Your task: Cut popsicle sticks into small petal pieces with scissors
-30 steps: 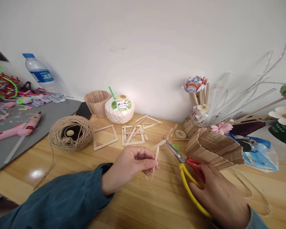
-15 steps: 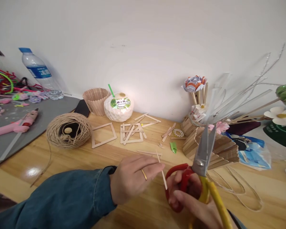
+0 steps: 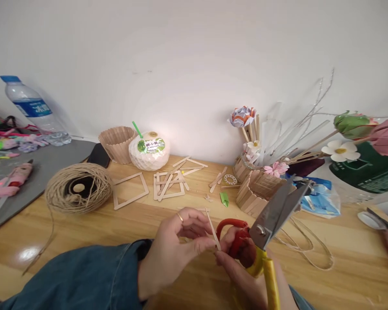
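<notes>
My right hand (image 3: 245, 267) holds scissors (image 3: 269, 219) with one red and one yellow handle loop. Their blades point up and away to the right, slightly parted. A thin wooden craft stick (image 3: 212, 226) stands tilted between my two hands. My left hand (image 3: 177, 249), wearing a ring, has its fingers curled and its thumb against the stick. The stick's lower end meets the fingertips of my right hand. Beyond my hands lie craft-stick frames: a single square (image 3: 131, 204) and a stacked one (image 3: 171, 196) with loose sticks on it.
A twine ball (image 3: 79, 202) sits left, near a grey mat (image 3: 54, 159) with a pink glue gun (image 3: 11, 183). Against the wall stand a stick-walled cup (image 3: 116, 144) and a white coconut (image 3: 150, 157). At right are a stick basket (image 3: 252, 198), craft flowers (image 3: 341, 151) and loose twine (image 3: 326, 258).
My left hand has turned, fingers curling and thumb coming to the stick. My hands are closer together around it. The view has swung right, showing more of the table's right side.
</notes>
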A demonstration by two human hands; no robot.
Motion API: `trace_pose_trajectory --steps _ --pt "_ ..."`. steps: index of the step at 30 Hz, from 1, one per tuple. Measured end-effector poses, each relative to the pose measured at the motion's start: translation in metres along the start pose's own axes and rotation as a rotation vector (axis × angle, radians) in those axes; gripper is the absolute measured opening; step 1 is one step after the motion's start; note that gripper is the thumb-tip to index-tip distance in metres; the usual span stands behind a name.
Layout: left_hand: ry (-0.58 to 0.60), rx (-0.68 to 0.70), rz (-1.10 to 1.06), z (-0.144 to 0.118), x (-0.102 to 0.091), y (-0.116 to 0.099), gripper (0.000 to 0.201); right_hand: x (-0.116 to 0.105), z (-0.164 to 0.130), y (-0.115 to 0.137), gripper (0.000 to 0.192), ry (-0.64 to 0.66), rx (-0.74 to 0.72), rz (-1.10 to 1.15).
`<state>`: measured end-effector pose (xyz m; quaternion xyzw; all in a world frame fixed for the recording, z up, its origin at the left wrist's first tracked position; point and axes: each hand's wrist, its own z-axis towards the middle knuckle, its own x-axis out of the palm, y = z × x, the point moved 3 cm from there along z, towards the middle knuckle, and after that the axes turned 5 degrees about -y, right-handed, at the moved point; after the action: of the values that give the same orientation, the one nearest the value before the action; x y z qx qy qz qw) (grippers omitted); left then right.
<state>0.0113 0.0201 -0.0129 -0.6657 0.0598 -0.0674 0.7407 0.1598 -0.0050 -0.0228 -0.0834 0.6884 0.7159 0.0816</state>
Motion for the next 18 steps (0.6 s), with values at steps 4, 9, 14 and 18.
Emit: trace_pose_trajectory --steps 4,9,14,18 --pt "0.099 -0.257 -0.144 0.004 0.003 0.004 0.012 0.0 -0.001 0.003 0.011 0.022 0.016 -0.063" --pt "0.039 -0.387 -0.302 0.01 -0.004 -0.004 0.013 -0.005 -0.004 0.0 0.022 0.088 0.058 0.047" --pt "-0.062 -0.335 -0.416 0.016 -0.016 -0.023 0.011 -0.006 -0.003 -0.004 0.048 0.249 0.069 0.057" --pt "-0.085 -0.292 -0.463 0.019 -0.025 -0.029 0.009 -0.005 -0.003 0.002 0.05 0.381 0.045 -0.02"
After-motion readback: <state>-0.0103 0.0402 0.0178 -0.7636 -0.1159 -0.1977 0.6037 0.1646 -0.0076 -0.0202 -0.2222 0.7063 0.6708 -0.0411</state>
